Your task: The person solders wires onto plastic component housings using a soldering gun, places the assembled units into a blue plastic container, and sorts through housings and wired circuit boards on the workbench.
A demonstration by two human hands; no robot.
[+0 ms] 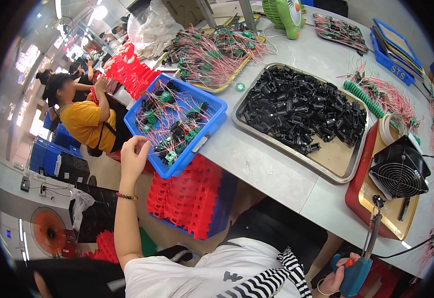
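Note:
My left hand (pixel 135 153) is at the near left rim of a blue plastic bin (pixel 212 130). Its fingers are bent and drawn together; whatever they hold, if anything, is too small to make out. Inside the bin lie green circuit boards (pixel 170 156) with pink wires and black plastic parts. At the lower right, my right hand (pixel 332 282) grips a teal soldering gun (pixel 356 278) by its handle, its metal shaft pointing up. The shaft's tip is close to a small black piece at the edge of a red-sided tray (pixel 363 186).
A metal tray (pixel 326 169) of black plastic housings (pixel 296 107) lies mid-table. Behind are wired boards (pixel 212 54) and a green fan (pixel 284 17). A black fan (pixel 399 169) stands on the red-sided tray. Red trays (pixel 187 198) are stacked below; a co-worker (pixel 85 116) is at left.

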